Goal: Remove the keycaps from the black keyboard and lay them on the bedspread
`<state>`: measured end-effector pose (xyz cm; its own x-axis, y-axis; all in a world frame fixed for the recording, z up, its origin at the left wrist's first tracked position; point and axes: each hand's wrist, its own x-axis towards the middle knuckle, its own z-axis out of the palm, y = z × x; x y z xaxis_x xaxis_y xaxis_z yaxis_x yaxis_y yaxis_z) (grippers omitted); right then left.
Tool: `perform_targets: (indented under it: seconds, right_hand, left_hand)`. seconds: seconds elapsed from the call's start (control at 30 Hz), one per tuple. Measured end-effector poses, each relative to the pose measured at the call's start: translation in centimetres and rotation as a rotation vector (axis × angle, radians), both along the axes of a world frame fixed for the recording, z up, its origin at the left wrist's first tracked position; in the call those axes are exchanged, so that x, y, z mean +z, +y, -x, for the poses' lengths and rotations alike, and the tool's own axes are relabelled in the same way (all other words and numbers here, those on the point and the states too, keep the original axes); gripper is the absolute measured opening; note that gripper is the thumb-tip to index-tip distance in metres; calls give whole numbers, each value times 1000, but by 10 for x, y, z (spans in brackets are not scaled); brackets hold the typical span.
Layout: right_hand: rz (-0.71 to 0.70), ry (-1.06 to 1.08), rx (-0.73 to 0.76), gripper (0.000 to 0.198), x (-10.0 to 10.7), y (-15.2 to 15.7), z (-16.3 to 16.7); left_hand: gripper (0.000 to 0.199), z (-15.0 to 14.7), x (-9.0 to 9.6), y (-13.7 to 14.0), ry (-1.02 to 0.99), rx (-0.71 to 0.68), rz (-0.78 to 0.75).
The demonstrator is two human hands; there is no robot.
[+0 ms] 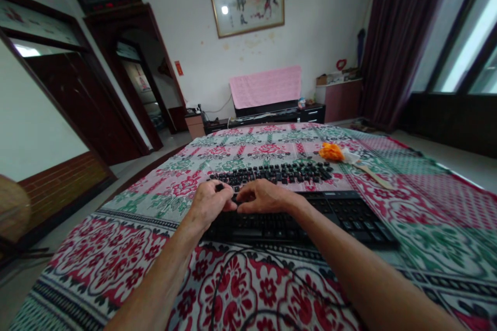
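Observation:
A black keyboard point(267, 225) lies in front of me on the patterned cloth, with many of its keycaps off in the part that shows. My left hand point(209, 201) is closed over the keyboard's left end, and a small black keycap point(219, 186) sticks up between its fingers. Beside it, my right hand point(264, 197) bends over the keys, thumb and fingers drawn together near the left fingertips. Whatever lies between the right fingertips is too small and dark to make out. Just behind the keyboard, loose black keycaps point(287, 173) lie in rows.
An orange cloth point(331, 152) and a pale flat stick point(375, 177) lie at the right on the flowered tablecloth point(128, 253). The keyboard's black cable point(217, 279) loops towards me. Beyond the table is a low cabinet point(311, 113) with a pink cloth point(266, 88) draped above it.

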<state>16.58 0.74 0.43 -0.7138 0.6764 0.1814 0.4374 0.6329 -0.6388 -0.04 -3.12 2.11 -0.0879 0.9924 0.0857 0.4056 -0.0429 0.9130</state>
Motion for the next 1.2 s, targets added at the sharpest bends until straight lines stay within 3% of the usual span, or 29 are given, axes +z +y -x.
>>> perform_targets:
  seconds: [0.17,0.33,0.57,0.73,0.93,1.2]
  right_hand:
    - [8,4,-22,26,-4,-1,4]
    - [155,104,-96,26,-12,4,11]
    - [208,76,-201,21,-20,10,13]
    - [64,41,-289,28,-18,17,5]
    - [-59,-4,-588,24,-18,34,-19]
    - [-156,-218,-547,21,-20,51,-11]
  left_hand:
    - [13,-1,2,0,-6,9,-42]
    - [14,-1,-4,5,-12,18,-94]
    - [13,-6,-16,12,-167,21,-160]
    - [18,-2,-22,20,-190,80,-235]
    - [21,9,-29,27,-158,89,-266]
    - [18,8,-21,24,-187,94,-205]
